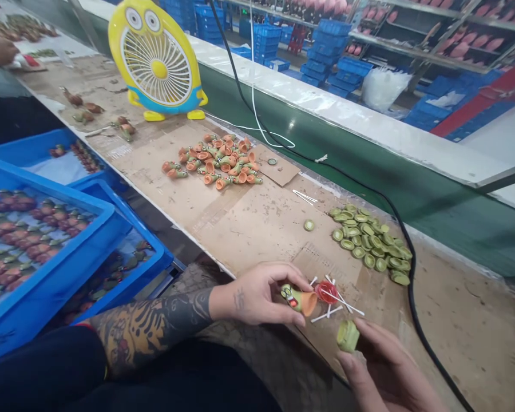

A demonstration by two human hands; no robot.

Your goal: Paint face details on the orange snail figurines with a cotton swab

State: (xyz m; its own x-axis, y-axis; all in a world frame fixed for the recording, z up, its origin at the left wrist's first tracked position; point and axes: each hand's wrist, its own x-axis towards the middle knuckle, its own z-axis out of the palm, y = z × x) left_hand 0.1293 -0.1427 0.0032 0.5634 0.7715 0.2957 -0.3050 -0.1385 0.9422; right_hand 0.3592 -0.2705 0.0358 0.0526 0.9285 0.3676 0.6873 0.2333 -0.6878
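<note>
Orange cone piece (pixel 304 303) clamped right there in your left hand (pixel 257 294), its wide mouth turned toward the green cap (pixel 348 336) your right hand (pixel 380 366) pinches, both kept low over the cardboard-covered tabletop (pixel 240 229), just beside the red disc (pixel 327 292) and white swabs (pixel 326 314).

orange-green toy cone (pixel 298 300): lying sideways, mouth facing right, gripped by left hand (pixel 257 294) | ribbed green disc (pixel 348 336): standing edgewise, pinched by right hand (pixel 390 369)
</note>
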